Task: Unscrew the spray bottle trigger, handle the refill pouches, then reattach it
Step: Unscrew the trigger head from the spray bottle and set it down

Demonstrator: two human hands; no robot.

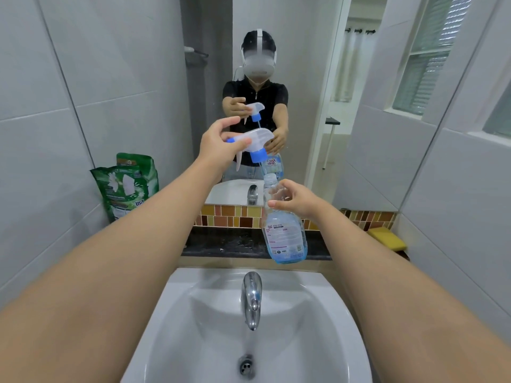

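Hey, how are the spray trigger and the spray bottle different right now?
The spray trigger is white with a blue collar, while the spray bottle is clear with a printed label and bluish liquid low inside. The trigger is lifted off in the left hand, above the bottle's open neck; the bottle is gripped near its neck by the right hand, slightly tilted over the counter. Both are held in the air, apart from each other.

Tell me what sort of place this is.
Most likely a home bathroom: a white ceramic washbasin with a chrome tap stands under a large wall mirror, and pale grey wall tiles line the sides.
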